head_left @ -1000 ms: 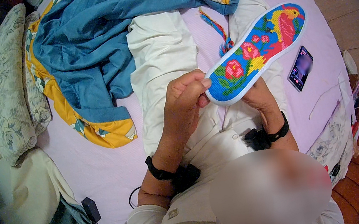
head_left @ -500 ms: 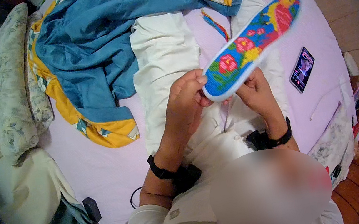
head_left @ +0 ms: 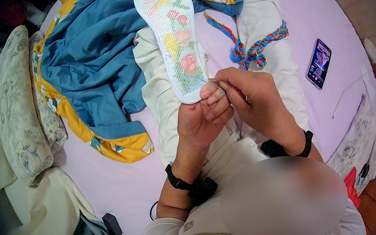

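An embroidered insole (head_left: 181, 46) stands over my lap with its pale reverse side up, pink flowers and a yellow-and-pink bird showing through the mesh. My left hand (head_left: 200, 121) is closed on its heel end, fingers curled at the near edge. Right beside those fingertips, my right hand (head_left: 262, 100) makes a pinch on a thin bluish thread (head_left: 216, 85) that loops by the insole's heel. Whether a needle is in that pinch is too small to make out. Beyond my right hand, a braided bundle of colourful yarn (head_left: 260, 48) lies over my right leg.
A blue-and-yellow quilt (head_left: 93, 58) covers the far left of the pink sheet (head_left: 107, 191). To the right lies a lit phone (head_left: 319, 64). A floral pillow (head_left: 21, 107) rests at the left edge, and a small black block (head_left: 112, 225) sits near lower left.
The insole has turned over from its bright front to its pale back and swung left, toe end pointing away. My right hand has come to the heel edge. The yarn braid is now uncovered.
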The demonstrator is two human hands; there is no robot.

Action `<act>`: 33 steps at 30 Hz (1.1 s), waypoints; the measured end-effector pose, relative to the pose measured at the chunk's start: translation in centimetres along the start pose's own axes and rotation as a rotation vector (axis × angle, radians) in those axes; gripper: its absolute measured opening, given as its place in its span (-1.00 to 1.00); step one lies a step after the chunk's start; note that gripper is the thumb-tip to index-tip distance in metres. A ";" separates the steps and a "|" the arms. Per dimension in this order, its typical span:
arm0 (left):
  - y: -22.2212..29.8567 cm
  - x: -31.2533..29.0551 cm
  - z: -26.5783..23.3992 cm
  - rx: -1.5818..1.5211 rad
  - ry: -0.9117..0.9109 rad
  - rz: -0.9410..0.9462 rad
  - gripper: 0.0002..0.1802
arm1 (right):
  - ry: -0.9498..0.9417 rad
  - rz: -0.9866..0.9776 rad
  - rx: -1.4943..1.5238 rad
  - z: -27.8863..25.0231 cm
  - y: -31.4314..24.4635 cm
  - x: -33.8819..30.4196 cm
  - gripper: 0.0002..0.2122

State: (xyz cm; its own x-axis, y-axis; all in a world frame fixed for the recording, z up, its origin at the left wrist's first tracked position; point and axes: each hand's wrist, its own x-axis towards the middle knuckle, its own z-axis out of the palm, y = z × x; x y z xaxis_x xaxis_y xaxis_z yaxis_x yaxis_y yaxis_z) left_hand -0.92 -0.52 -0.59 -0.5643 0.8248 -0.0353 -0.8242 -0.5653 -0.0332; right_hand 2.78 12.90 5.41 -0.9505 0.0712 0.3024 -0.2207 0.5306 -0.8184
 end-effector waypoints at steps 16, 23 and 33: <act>0.0 -0.2 0.2 0.079 0.008 -0.014 -0.76 | -0.015 -0.049 0.004 -0.2 -0.1 0.0 -0.89; -0.1 -0.3 0.4 0.156 0.068 0.015 -0.78 | -0.050 -0.021 0.080 -0.5 -0.4 0.1 -0.94; -0.8 -0.1 3.1 0.696 0.329 0.161 -0.74 | -0.194 0.183 0.179 -1.8 1.0 -0.9 -0.89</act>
State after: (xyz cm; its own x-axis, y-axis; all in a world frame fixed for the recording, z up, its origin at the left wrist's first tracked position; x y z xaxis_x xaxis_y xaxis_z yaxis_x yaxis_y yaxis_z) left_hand -0.37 -0.11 2.52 -0.7256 0.6267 -0.2842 -0.6352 -0.4512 0.6268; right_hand 3.79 14.91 5.22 -0.9982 -0.0198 0.0572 -0.0604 0.3655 -0.9288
